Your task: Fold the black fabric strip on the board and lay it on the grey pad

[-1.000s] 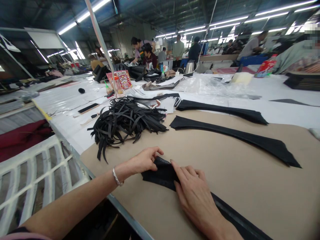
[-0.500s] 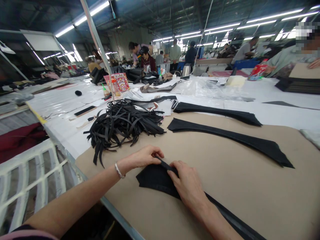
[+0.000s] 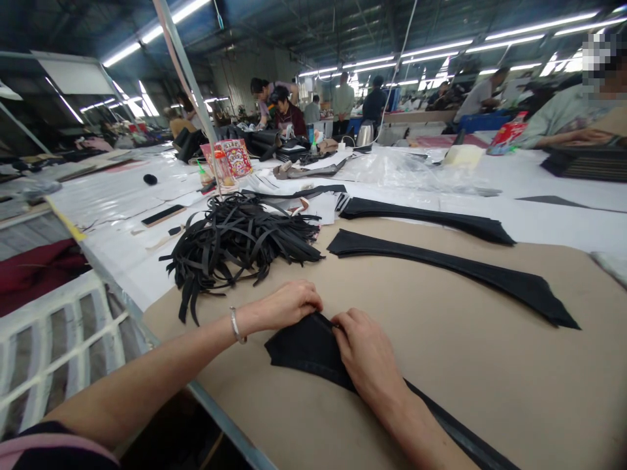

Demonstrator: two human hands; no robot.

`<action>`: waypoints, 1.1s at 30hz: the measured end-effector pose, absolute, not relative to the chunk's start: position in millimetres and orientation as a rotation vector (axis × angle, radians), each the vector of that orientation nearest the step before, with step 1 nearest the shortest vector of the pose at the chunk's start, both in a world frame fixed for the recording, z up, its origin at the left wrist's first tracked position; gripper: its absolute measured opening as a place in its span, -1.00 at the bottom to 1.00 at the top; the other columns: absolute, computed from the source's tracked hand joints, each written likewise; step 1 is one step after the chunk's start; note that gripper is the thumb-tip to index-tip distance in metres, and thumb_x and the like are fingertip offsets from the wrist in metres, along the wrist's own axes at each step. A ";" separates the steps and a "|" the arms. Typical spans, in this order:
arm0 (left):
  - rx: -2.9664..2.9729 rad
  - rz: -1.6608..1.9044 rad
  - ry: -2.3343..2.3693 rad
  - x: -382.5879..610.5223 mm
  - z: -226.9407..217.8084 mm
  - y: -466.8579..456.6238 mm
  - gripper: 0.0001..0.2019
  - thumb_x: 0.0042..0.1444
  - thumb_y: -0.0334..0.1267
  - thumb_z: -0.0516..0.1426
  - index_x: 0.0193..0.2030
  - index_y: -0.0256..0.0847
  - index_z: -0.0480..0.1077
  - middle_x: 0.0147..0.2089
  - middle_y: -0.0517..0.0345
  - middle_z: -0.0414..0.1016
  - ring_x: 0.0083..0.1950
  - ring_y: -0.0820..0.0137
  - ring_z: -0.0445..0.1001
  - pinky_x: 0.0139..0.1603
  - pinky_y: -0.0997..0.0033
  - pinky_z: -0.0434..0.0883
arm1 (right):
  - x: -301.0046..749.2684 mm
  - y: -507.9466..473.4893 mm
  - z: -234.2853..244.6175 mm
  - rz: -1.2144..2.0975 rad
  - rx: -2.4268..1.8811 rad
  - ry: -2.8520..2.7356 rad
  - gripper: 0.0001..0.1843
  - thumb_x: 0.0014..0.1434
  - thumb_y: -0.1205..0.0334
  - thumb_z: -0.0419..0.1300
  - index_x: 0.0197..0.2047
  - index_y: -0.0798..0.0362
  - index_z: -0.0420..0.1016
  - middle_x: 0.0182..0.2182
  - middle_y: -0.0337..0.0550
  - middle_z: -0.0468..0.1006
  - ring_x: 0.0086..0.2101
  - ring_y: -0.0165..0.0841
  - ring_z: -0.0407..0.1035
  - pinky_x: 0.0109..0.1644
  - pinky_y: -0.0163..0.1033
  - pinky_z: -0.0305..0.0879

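Fluorescent tubes (image 3: 539,29) under a dim ceiling (image 3: 304,29) light the scene from above. Glare streaks the white table covering (image 3: 110,199) at far left, and the clear plastic sheet (image 3: 392,173) glints. Soft, even light falls on the tan mat (image 3: 465,326); the black panel (image 3: 308,346) shows little detail. Deep shadow lies below the near table edge (image 3: 224,421). The far background looks soft, pixelation covers a patch at far right, and wide-angle distortion stretches the margins.

Strip (image 3: 307,347) partly behind right hand (image 3: 366,349)

No legible lettering, the print on the red packet (image 3: 238,159) too small and blurry.
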State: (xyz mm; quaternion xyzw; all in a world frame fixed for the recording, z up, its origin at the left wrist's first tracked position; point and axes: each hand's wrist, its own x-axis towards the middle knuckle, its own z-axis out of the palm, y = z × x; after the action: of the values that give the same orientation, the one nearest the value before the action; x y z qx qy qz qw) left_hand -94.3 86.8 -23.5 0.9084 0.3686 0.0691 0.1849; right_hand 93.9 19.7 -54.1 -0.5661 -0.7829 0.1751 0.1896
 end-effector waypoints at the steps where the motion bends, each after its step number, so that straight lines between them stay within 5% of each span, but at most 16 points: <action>1: 2.590 0.199 1.025 -94.8 -25.3 86.6 -0.81 0.23 -0.40 0.07 -0.18 -0.23 0.53 -0.21 0.09 0.50 -0.13 0.37 0.43 -0.05 0.47 0.30 | 93.6 18.9 -56.5 0.478 -1.578 -2.198 -0.81 0.30 0.43 0.08 -0.17 0.08 0.51 -0.26 -0.13 0.45 -0.15 -0.22 0.32 -0.06 -0.18 0.18; 20: 3.294 0.219 0.712 -103.5 -38.2 67.7 -0.82 0.30 -0.37 0.01 -0.27 -0.26 0.42 -0.31 0.12 0.45 -0.17 0.34 0.34 -0.15 0.31 0.25 | 94.3 6.7 -80.3 -0.129 -1.272 -2.424 -0.81 0.09 0.54 0.26 -0.22 0.14 0.48 -0.31 -0.12 0.40 -0.27 -0.20 0.21 -0.22 -0.11 0.12; 27: 3.279 0.198 0.776 -126.2 -35.5 65.1 -0.79 0.31 -0.35 0.00 -0.02 -0.23 0.42 -0.12 0.07 0.51 -0.03 0.33 0.37 0.01 0.30 0.32 | 92.4 6.3 -77.8 -0.207 -1.268 -2.459 -0.80 0.09 0.52 0.25 -0.19 0.16 0.48 -0.30 -0.10 0.40 -0.28 -0.19 0.21 -0.25 -0.10 0.13; 33: 2.953 0.646 1.207 -118.7 -38.5 55.9 -0.66 0.23 -0.56 -0.08 -0.11 -0.25 0.47 -0.09 0.02 0.48 -0.02 0.31 0.37 0.05 0.23 0.38 | 93.3 6.2 -74.8 -0.179 -1.285 -2.502 -0.83 0.13 0.49 0.24 -0.19 0.13 0.48 -0.29 -0.12 0.39 -0.27 -0.20 0.22 -0.24 -0.09 0.15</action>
State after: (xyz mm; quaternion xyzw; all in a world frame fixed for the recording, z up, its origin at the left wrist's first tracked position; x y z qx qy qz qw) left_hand -118.7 55.9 -38.5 0.9058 0.3703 0.1982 -0.0565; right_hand 93.3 6.2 -74.8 -0.4501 -0.8761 -0.0627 0.1609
